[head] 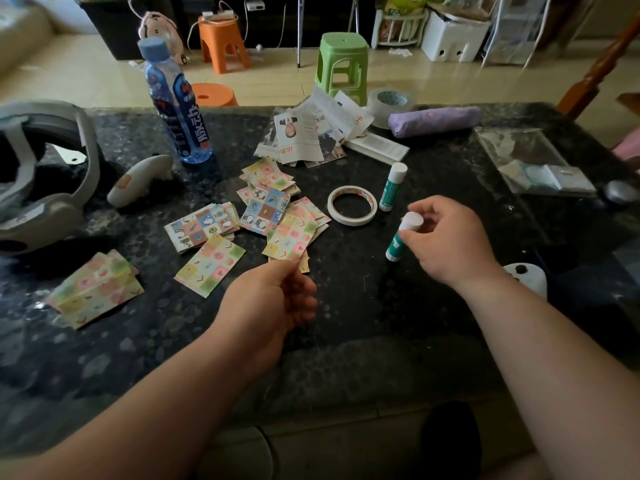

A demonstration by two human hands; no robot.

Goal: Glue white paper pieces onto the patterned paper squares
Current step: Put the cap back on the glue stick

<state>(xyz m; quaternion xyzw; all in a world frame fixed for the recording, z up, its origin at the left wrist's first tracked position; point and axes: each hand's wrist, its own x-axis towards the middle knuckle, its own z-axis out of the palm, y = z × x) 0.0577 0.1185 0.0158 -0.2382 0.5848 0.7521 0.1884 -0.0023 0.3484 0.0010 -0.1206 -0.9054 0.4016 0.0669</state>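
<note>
1. The dark speckled table carries everything, and both forearms reach across it from the near edge.
2. A grey headset lies well to the left of the left hand.
3. The patterned paper squares are scattered in loose, overlapping heaps just beyond and to the left of the left hand. A separate stack sits further left, level with that hand.
4. Printed paper cuttings are piled beyond the squares, well ahead of both hands.
5. A blue bottle stands far ahead and left of the left hand.
6. The left hand pinches the near edge of one patterned square between thumb and fingers.
7. The right hand grips a green glue stick, fingers curled round its white-capped end, with the base tilted down toward the table.
8. A tape ring lies flat between the squares and the right hand.
9. A second glue stick lies just ahead of the right hand, beside the ring.
</note>
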